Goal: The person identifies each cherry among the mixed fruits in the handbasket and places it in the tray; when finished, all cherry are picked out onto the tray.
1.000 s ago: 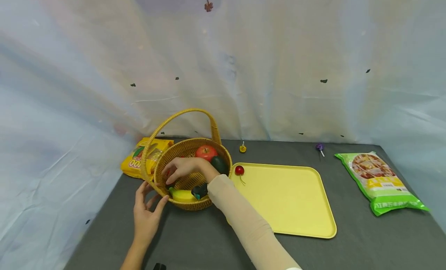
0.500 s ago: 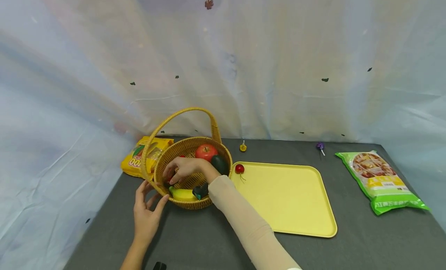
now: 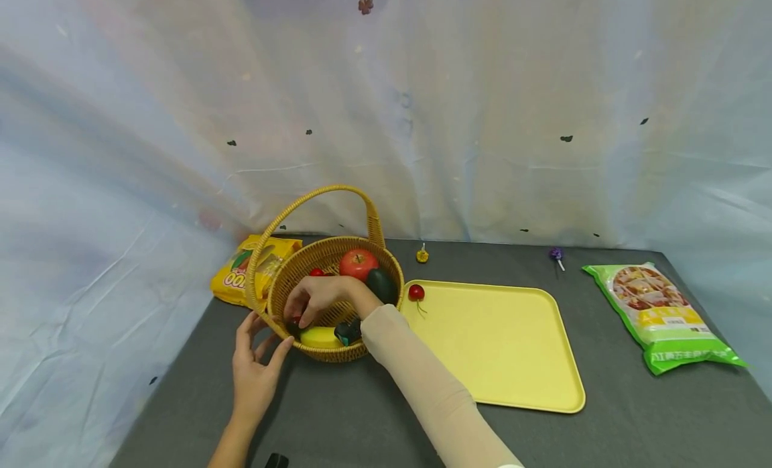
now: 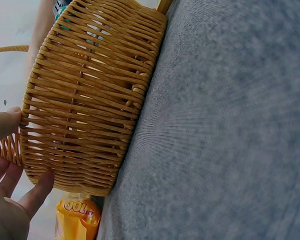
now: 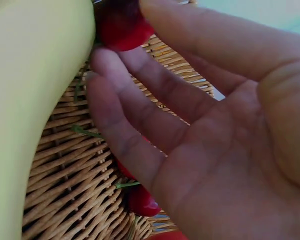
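Brightness: soft, even light is filling the head view, bright without harsh spots.
Shadows: only faint ones are lying under the wicker basket (image 3: 326, 287) and the yellow tray (image 3: 500, 347) on the grey tabletop (image 3: 362, 414).
Glare: a mild sheen is showing on the green snack bag (image 3: 660, 317).
Distortion: the wide lens is bending the backdrop cloth (image 3: 422, 106) and table edges outward.
Left wrist focus: the basket weave is staying sharp, while the left hand (image 4: 7, 200) is blurring at the frame edge.
Right wrist focus: the right hand (image 5: 215, 125) and the banana (image 5: 30, 100) are looking soft, being very close to the lens.
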